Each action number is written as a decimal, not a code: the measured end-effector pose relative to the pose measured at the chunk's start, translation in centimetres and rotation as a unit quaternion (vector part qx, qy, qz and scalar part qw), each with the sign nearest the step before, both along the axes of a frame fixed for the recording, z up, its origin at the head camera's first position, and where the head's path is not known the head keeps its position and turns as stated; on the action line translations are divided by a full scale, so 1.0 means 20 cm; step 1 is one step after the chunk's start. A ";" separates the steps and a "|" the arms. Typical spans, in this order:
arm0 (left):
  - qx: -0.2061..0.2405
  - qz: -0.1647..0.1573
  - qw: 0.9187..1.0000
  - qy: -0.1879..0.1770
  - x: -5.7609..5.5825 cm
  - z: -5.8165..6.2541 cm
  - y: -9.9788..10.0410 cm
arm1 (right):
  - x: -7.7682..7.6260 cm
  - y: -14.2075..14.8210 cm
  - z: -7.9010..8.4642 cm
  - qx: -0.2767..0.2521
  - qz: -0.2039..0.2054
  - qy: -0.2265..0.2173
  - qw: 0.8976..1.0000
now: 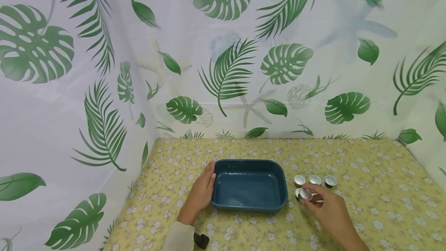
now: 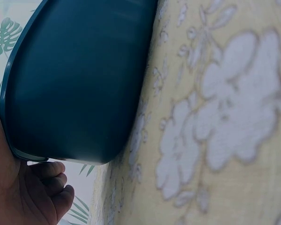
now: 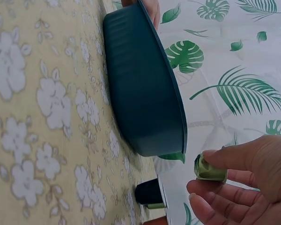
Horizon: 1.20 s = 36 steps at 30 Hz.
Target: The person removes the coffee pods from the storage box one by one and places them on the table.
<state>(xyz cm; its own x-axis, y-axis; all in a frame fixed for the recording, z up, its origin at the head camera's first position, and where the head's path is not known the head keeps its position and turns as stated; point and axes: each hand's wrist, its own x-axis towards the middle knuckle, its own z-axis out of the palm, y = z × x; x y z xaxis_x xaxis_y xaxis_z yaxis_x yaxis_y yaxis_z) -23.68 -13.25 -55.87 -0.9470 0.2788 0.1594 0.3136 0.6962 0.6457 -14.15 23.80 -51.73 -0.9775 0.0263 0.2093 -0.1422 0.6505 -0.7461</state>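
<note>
A dark blue rectangular baking dish (image 1: 249, 205) stands on the table, and its inside holds nothing. At its left end my left hand (image 1: 202, 189) grips the rim; the left wrist view shows curled fingers (image 2: 54, 185) by the dish's edge. My right hand (image 1: 329, 206) pinches a green coffee capsule (image 3: 210, 171) with a silver foil lid between thumb and fingers, raised above the table just right of the dish. Right beside and partly behind it stands another foil-topped capsule (image 1: 297, 193). Three more capsules, including a dark one (image 3: 149, 192), stand in a row behind.
The row has a left capsule (image 1: 299, 180), a middle capsule (image 1: 315, 180) and a right capsule (image 1: 331, 181). A yellow floral cloth (image 1: 376, 189) covers the table. White leaf-print sheets (image 1: 306, 22) hang behind and at the sides. A black strap (image 1: 201, 240) lies by the left sleeve.
</note>
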 end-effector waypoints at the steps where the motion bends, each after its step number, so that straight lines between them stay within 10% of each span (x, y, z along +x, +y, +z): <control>1: -0.001 0.001 1.000 0.000 0.00 0.00 0.00 | 0.00 0.01 0.00 0.006 -0.001 0.005 1.000; 36: -0.003 0.004 1.000 -0.004 0.00 0.00 0.01 | 0.02 0.29 -0.02 0.071 -0.067 -0.028 0.995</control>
